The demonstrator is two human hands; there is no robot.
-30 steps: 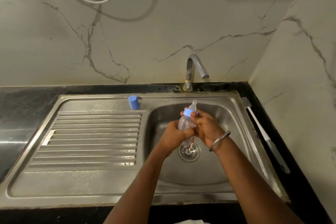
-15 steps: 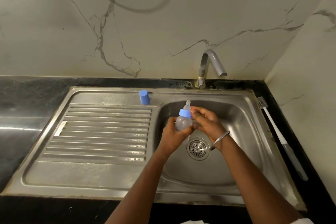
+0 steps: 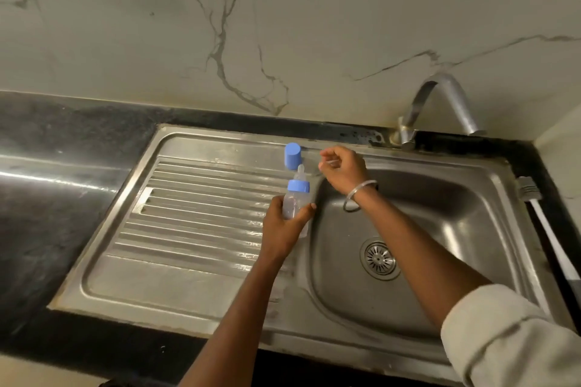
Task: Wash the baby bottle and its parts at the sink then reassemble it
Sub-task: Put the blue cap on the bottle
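My left hand (image 3: 283,226) grips the clear baby bottle (image 3: 295,198) upright over the edge between drainboard and basin. The bottle carries its blue collar ring and clear teat. A blue cap (image 3: 293,155) stands by itself on the sink's back ledge, just above the teat. My right hand (image 3: 341,168) hovers a short way to the right of the cap, fingers loosely curled, with nothing in them that I can make out. A metal bangle sits on that wrist.
The steel sink (image 3: 188,289) has a ribbed drainboard on the left and a basin with a drain strainer (image 3: 379,258) on the right. A curved tap (image 3: 440,107) stands at the back. A bottle brush (image 3: 548,229) lies on the black counter at the right.
Both hands left the basin's middle. My right hand let go of the bottle and moved up toward the blue cap. My left hand carried the bottle leftward. The camera view shifted left.
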